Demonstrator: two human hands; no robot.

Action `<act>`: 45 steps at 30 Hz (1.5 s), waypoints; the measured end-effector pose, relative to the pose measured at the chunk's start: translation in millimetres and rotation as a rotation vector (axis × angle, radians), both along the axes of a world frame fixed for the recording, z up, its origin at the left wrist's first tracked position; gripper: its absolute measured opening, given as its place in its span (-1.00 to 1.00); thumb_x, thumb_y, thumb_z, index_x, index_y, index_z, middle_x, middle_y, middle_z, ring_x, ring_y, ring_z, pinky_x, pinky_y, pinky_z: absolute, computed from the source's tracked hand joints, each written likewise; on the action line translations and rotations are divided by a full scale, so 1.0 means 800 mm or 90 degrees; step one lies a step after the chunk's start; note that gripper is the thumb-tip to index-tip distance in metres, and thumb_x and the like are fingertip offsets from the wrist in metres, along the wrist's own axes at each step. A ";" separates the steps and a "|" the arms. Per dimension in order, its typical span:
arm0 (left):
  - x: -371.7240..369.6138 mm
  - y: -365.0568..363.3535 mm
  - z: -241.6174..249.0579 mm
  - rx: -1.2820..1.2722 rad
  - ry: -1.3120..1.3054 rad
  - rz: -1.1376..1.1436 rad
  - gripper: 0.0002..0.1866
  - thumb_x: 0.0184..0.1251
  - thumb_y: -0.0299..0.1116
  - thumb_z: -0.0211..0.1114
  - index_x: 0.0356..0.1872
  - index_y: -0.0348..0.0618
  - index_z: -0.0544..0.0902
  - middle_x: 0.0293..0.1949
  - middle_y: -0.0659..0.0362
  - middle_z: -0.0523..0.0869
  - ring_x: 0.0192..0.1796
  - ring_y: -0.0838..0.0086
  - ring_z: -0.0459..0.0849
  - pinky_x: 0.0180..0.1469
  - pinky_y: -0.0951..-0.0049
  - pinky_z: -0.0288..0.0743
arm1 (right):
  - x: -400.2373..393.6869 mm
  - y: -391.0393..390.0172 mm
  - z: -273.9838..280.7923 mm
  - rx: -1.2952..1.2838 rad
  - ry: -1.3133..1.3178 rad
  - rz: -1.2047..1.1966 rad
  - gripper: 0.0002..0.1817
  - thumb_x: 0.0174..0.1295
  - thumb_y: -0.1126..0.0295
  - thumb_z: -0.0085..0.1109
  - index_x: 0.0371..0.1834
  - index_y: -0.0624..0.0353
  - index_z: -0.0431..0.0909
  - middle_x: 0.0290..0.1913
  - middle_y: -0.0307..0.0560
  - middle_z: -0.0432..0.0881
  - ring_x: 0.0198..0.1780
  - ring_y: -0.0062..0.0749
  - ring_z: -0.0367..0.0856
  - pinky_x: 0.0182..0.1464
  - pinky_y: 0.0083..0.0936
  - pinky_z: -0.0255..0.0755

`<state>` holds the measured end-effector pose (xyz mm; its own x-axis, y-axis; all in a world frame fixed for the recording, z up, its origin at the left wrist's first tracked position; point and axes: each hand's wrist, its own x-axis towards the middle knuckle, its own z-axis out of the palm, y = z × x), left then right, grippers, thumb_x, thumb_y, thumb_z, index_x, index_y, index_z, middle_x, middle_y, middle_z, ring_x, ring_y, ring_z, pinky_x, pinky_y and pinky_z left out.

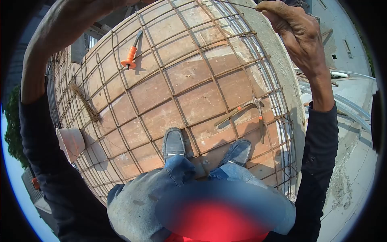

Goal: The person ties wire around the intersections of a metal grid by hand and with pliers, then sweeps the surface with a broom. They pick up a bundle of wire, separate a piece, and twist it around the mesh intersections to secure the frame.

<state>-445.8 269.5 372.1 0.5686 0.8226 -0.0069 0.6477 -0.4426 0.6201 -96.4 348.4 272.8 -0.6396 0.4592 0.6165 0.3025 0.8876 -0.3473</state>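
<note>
At the upper right, my right hand (296, 34) is closed, thumb and fingers pinching the end of a thin dark wire (238, 5) that runs off the top edge. My left hand (86, 14) reaches up at the upper left; its fingers are cut off by the frame, so what they hold is hidden. Below both hands spreads a rusty rebar mesh (173, 97) over reddish formwork boards (193, 74). A chisel with an orange guarded grip (130, 56) lies on the mesh. Pincers (258, 104) with worn handles lie spread near my right foot.
A bundle of tie wire (86, 105) rests on the mesh at left, above a whitish bucket (73, 142). My shoes (174, 143) stand among the bars. A concrete edge (284, 68) borders the mesh on the right, with pale pipes (350, 107) beyond.
</note>
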 end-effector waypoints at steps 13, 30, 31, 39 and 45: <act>0.120 -0.195 -0.375 -0.449 -0.250 0.310 -0.62 0.46 -0.23 0.12 0.15 -0.26 0.53 -0.46 0.17 0.60 -0.46 0.58 0.57 -0.43 0.54 0.46 | -0.055 -0.142 -0.266 -0.286 -0.378 0.196 -0.74 0.12 0.49 0.22 -0.10 0.02 0.64 -0.19 -0.18 0.68 -0.07 -0.36 0.57 0.12 -0.36 0.25; 0.198 -0.097 -0.465 -0.676 -0.677 0.745 -0.84 0.46 -0.34 0.11 -0.13 -0.15 0.60 -0.55 0.41 0.41 -0.57 0.72 0.27 -0.55 0.68 0.18 | -0.070 -0.012 -0.325 -0.347 -0.392 -0.141 -0.78 0.21 0.41 0.12 -0.10 0.13 0.66 -0.18 0.04 0.68 -0.05 -0.02 0.57 0.01 -0.18 0.40; 0.200 -0.094 -0.465 -0.676 -0.677 0.744 -0.84 0.46 -0.34 0.11 -0.13 -0.15 0.60 -0.55 0.41 0.41 -0.57 0.72 0.27 -0.55 0.68 0.18 | -0.075 -0.004 -0.328 -0.347 -0.392 -0.142 -0.78 0.21 0.41 0.12 -0.10 0.13 0.66 -0.18 0.04 0.68 -0.05 -0.02 0.57 0.01 -0.18 0.40; 0.208 -0.094 -0.473 -0.651 -0.718 0.707 -0.82 0.49 -0.28 0.08 -0.11 -0.09 0.60 -0.56 0.42 0.37 -0.59 0.74 0.21 -0.59 0.70 0.08 | -0.092 0.037 -0.326 -0.325 -0.556 0.094 -0.79 0.08 0.48 0.18 -0.19 0.21 0.56 -0.13 0.10 0.62 -0.02 0.04 0.55 -0.02 -0.18 0.43; 0.206 -0.105 -0.476 -0.664 -0.781 0.709 -0.83 0.45 -0.30 0.14 -0.09 -0.13 0.60 -0.58 0.43 0.32 -0.60 0.74 0.16 -0.61 0.69 0.04 | -0.076 0.018 -0.346 -0.246 -0.472 0.098 -0.72 0.13 0.50 0.09 -0.05 0.17 0.47 0.03 0.17 0.52 0.04 0.08 0.52 0.05 -0.11 0.39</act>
<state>-280.6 185.5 -8.4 -0.0406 0.6948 -0.7180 -0.5811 0.5682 0.5827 -157.6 363.1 -4.2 -0.8890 0.4255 -0.1692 0.4567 0.7973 -0.3947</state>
